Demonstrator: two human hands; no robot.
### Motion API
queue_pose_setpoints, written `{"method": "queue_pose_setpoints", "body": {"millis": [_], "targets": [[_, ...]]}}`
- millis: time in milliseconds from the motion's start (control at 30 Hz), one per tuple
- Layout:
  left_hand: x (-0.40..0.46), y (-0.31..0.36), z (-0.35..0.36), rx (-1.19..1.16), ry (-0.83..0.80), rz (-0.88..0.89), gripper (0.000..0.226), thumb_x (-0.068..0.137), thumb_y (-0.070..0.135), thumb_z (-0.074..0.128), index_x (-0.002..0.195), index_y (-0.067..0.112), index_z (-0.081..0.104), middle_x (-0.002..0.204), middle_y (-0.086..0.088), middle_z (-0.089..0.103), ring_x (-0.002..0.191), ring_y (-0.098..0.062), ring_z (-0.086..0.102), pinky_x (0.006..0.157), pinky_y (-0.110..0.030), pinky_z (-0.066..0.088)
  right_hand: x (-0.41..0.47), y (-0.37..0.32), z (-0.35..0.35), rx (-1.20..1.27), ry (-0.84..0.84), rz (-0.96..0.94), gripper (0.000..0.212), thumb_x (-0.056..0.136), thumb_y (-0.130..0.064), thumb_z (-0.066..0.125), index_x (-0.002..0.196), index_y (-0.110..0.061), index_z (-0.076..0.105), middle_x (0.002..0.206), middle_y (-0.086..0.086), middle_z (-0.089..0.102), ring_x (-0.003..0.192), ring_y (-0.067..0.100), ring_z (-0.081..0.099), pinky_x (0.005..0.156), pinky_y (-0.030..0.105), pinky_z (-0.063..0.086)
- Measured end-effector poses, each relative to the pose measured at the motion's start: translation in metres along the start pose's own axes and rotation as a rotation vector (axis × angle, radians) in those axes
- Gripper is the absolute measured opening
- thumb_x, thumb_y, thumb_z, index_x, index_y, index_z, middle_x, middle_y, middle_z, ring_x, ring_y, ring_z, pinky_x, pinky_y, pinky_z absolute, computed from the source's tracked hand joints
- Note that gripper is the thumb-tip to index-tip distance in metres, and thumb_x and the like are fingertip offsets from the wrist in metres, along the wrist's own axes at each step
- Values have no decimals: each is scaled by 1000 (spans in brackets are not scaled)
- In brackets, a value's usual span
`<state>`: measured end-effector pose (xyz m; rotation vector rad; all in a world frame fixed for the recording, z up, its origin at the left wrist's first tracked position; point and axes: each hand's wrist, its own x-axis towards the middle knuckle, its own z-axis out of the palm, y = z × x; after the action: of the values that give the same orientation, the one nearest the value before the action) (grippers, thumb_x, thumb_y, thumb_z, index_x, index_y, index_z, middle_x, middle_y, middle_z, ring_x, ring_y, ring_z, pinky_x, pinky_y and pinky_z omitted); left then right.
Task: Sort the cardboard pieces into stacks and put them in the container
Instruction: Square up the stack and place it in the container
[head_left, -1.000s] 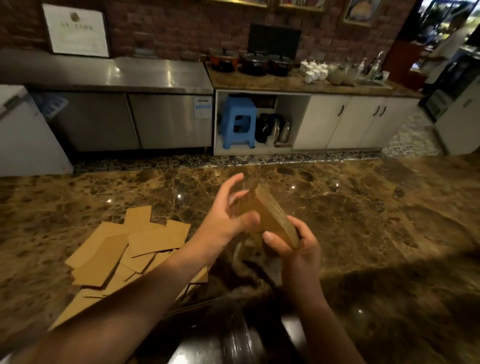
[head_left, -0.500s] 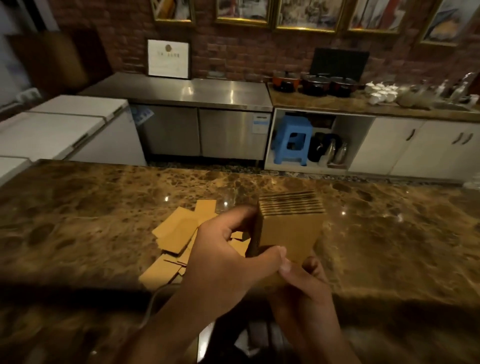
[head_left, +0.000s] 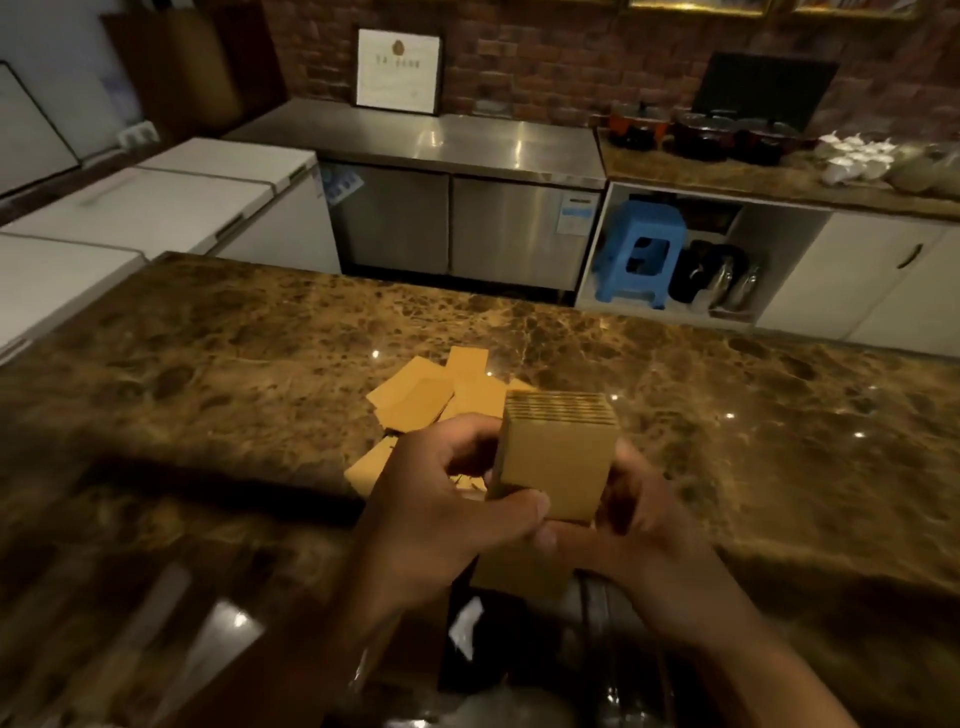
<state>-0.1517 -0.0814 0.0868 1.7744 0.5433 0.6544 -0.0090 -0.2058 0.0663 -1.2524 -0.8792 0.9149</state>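
Observation:
A squared-up stack of brown cardboard pieces (head_left: 558, 454) stands on edge between both hands, its layered edges facing up. My left hand (head_left: 441, 499) grips its left side with the thumb across the front. On the other side my right hand (head_left: 639, 525) closes around the stack's right and lower part. Behind the hands, several loose cardboard pieces (head_left: 431, 400) lie scattered on the brown marble counter (head_left: 234, 364). A clear container (head_left: 519, 654) shows dimly below the hands at the near edge; its outline is hard to make out.
Beyond the counter stand white chest freezers (head_left: 156, 208), a steel cabinet (head_left: 452, 150) and white cupboards (head_left: 883, 275). A blue stool (head_left: 641, 249) sits in an open shelf. Dark pots (head_left: 701, 137) and white cups (head_left: 852, 156) line the back worktop.
The stack has been turned from a slant to upright with its edges up. Both hands have closed tighter on it and drawn it closer. The view swung left.

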Motion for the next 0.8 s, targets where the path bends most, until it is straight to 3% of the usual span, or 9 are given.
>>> {"method": "queue_pose_setpoints", "body": {"millis": [100,167,267,367,467,567,633,700,800], "targets": [[-12,-30,-12,-14,21,-191,53,49,53,78,101,51,68,100,17,74,92,-2,70,78,-33,61,3,23,5,53,-48,239,63,68,-14,87,124,-26,62,119,7,74,109,27,71,83,45,61],[-17,-47,-25,-75,151,-207,47,56,51,77,102,54,66,107,20,71,98,-3,68,80,-27,57,6,39,7,58,-50,421,70,65,-17,88,128,-20,57,118,8,74,107,31,72,87,54,59],[-26,-75,-40,-79,383,-263,30,81,33,73,105,46,62,119,11,66,113,-11,61,94,-33,51,11,61,22,-138,-114,681,59,68,-20,86,121,-21,59,109,4,76,95,25,75,82,46,63],[-37,-94,-34,-177,308,-435,31,94,29,62,124,34,56,122,9,65,114,-8,59,96,-28,49,18,78,46,-246,-117,850,46,84,-14,77,126,-16,57,115,6,71,100,26,70,79,42,63],[-41,-96,-27,-180,263,-467,24,96,32,59,120,35,58,99,27,69,94,16,59,76,-4,45,23,83,64,-218,-60,821,44,82,-16,80,120,-18,58,113,8,70,97,27,71,78,42,63],[-38,-96,-25,-177,264,-504,46,93,39,61,137,26,52,122,12,61,119,-7,55,101,-27,43,21,80,83,-455,-173,640,14,86,-28,71,99,-24,69,104,6,75,94,28,73,84,49,61],[-38,-97,-25,-169,246,-515,41,95,39,58,135,30,53,121,14,58,123,-13,52,104,-36,42,20,80,94,-727,-246,572,22,97,-36,55,109,-21,66,111,5,68,109,30,63,90,45,55],[-38,-102,-23,-221,237,-535,24,96,38,57,120,42,56,118,15,60,116,-10,56,99,-38,49,20,82,100,-857,-273,560,32,97,-43,47,116,-22,61,116,5,60,117,30,53,85,37,48],[-35,-107,-20,-194,246,-508,29,96,29,57,122,38,48,112,18,59,93,10,60,70,-12,50,17,86,100,-873,-224,660,60,89,-60,49,133,-20,50,132,8,50,120,29,52,81,36,44]]}}
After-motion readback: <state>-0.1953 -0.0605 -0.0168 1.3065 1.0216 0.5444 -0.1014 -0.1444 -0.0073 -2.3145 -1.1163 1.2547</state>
